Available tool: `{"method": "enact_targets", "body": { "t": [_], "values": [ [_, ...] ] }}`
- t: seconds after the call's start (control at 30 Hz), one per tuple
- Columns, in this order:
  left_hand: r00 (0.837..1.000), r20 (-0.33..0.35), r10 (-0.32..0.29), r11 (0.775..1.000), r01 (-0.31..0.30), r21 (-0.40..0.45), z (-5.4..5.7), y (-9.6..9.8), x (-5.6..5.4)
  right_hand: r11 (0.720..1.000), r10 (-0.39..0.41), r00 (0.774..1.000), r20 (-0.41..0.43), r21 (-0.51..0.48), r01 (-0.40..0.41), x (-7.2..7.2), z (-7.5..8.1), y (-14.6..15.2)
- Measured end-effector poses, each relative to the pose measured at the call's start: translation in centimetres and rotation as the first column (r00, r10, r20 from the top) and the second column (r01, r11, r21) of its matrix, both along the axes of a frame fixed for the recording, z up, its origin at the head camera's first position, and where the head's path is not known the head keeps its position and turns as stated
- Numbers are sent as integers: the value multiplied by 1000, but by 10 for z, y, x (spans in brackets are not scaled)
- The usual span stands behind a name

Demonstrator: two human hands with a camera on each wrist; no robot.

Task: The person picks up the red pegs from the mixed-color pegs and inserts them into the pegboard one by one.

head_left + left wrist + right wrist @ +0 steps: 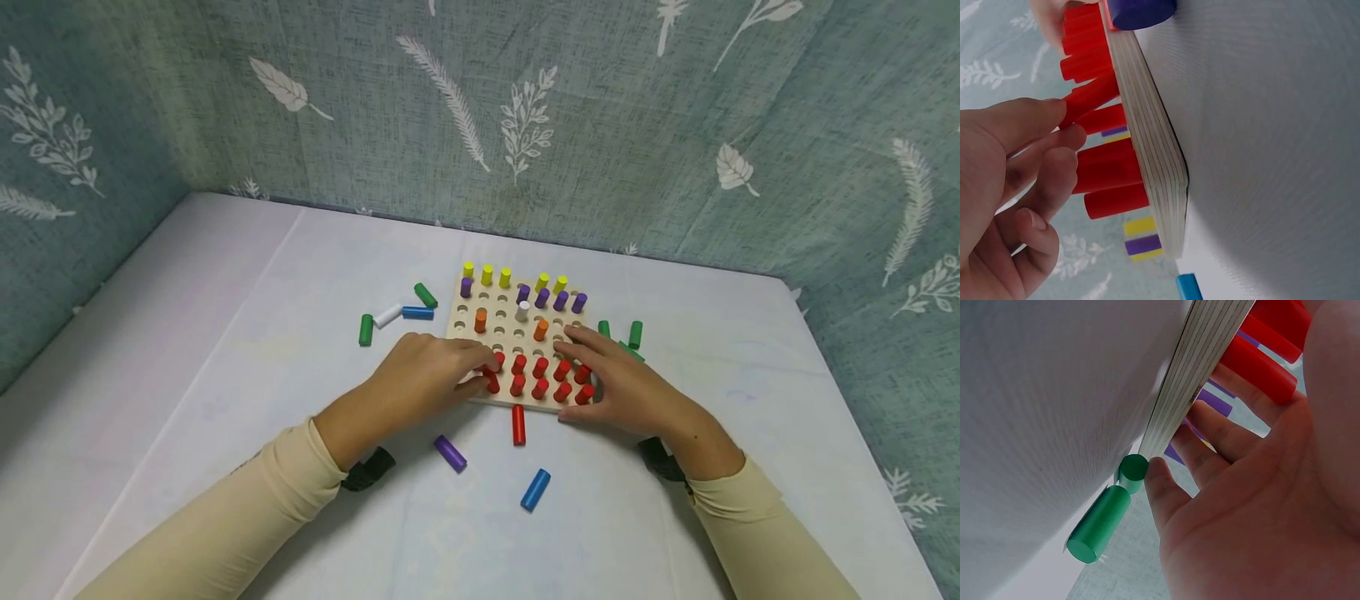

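A wooden peg board (543,407) stands upright-pegged in front of me, with red, orange, white, purple and yellow pegs in its holes. At its near left part, my left hand (420,375) pinches a red peg (1090,100) between thumb and finger; the peg leans over in the left wrist view. My right hand (630,387) lies along the board's right side, fingers spread and apart, by the end red pegs (585,394). Nothing is gripped in it. In the right wrist view its little finger is beside a green peg (1133,469). The left fingers partly cover nearby red pegs.
Loose on the table near the board's front are a red peg (519,425), a purple peg (450,453) and a blue peg (536,490). Left of it lie green pegs (365,330), a white peg (388,316) and another blue peg (417,312). A patterned curtain (480,125) hangs behind.
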State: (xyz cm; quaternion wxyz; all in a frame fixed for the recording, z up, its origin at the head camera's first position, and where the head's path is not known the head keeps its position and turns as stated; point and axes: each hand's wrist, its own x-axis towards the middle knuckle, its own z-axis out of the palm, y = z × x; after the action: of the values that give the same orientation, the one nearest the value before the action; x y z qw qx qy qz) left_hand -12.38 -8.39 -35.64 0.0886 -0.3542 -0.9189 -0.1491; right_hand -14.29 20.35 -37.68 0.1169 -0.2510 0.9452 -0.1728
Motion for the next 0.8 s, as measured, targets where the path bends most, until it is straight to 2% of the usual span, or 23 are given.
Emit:
{"method": "enact_targets", "body": {
  "t": [0.27,0.8],
  "values": [
    [1000,2,6,1000,-6,-12,2,1,1,1000,-1,1000,5,-5,1,0,1,0],
    [1000,-23,-20,1000,20,-14,0,3,1,1000,-11,1000,18,6,10,1,2,0]
  ]
}}
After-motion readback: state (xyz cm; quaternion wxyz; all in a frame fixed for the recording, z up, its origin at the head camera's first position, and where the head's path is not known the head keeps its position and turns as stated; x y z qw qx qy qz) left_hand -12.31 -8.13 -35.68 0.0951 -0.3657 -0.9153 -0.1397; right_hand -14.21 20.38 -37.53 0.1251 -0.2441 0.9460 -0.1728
